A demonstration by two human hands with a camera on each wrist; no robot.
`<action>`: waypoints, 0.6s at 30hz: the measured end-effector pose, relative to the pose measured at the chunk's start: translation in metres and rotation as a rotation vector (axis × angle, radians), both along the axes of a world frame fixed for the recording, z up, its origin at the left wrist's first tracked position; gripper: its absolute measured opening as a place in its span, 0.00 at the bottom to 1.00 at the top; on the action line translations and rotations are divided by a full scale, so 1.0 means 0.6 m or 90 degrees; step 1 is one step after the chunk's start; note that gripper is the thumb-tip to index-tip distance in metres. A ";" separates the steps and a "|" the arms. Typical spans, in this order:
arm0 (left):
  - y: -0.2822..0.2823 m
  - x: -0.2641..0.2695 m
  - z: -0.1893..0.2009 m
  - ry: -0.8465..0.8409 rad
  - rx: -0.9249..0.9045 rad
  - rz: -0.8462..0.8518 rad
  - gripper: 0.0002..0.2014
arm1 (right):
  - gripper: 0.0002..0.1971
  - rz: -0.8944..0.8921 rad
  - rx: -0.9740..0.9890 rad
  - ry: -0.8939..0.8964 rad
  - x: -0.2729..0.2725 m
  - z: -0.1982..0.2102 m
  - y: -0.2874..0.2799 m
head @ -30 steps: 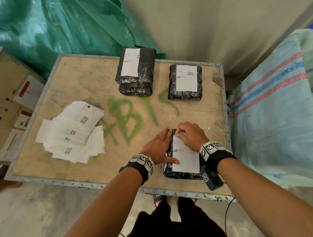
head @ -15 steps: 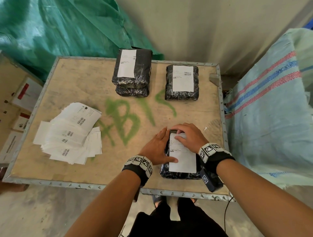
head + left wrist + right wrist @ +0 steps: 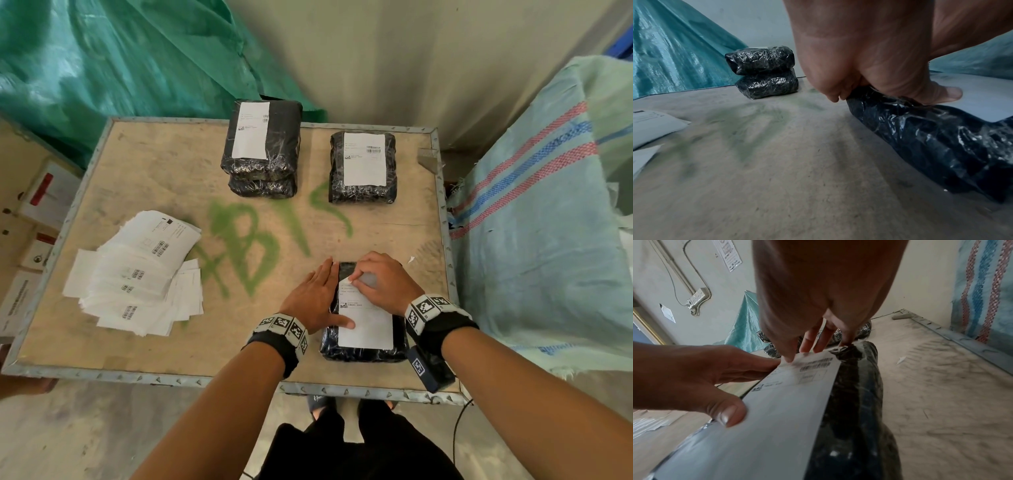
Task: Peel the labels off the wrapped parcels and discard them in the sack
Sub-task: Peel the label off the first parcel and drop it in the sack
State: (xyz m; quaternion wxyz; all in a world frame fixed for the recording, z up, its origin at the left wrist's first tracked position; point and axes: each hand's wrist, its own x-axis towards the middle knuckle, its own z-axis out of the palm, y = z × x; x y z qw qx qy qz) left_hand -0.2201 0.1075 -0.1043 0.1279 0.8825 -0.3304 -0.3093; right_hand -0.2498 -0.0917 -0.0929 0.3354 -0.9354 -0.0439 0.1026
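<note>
Closest to the person, at the near right of the table [image 3: 113, 178], the black wrapped parcel [image 3: 363, 354] lies with its long axis running away from the body, and its white label [image 3: 366, 325] runs the same way. Both hands sit on it. The left hand [image 3: 313, 298] lies flat along the parcel's left edge, fingers straight, thumb pressing the label's near left side. The right hand [image 3: 380, 284] works at the far end, fingertips [image 3: 789, 357] curled and pinching the label's far left corner, which looks lifted from the wrap. The peel should therefore run along the long axis toward the body, I judge. Left of the hands lies a pile of loose labels [image 3: 137, 274]. Farther back stand two stacked parcels [image 3: 262, 150] and a single parcel [image 3: 363, 168], both labelled. The sack [image 3: 548, 222] stands just beside the table, nearer the right hand
</note>
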 end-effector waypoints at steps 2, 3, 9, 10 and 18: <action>0.000 0.001 0.000 -0.001 0.002 -0.004 0.65 | 0.06 -0.011 0.009 -0.012 -0.003 0.009 -0.001; -0.001 0.001 -0.001 -0.002 0.003 -0.005 0.65 | 0.08 -0.025 0.015 -0.021 -0.003 0.014 -0.002; 0.000 -0.001 0.000 -0.003 0.004 -0.004 0.65 | 0.06 -0.108 0.026 0.012 0.019 0.021 0.008; 0.000 -0.002 0.000 -0.003 0.004 -0.004 0.65 | 0.05 -0.119 0.030 0.022 0.022 0.020 0.009; 0.001 0.001 -0.004 0.002 -0.005 -0.002 0.65 | 0.11 -0.081 -0.019 0.007 0.006 -0.007 0.013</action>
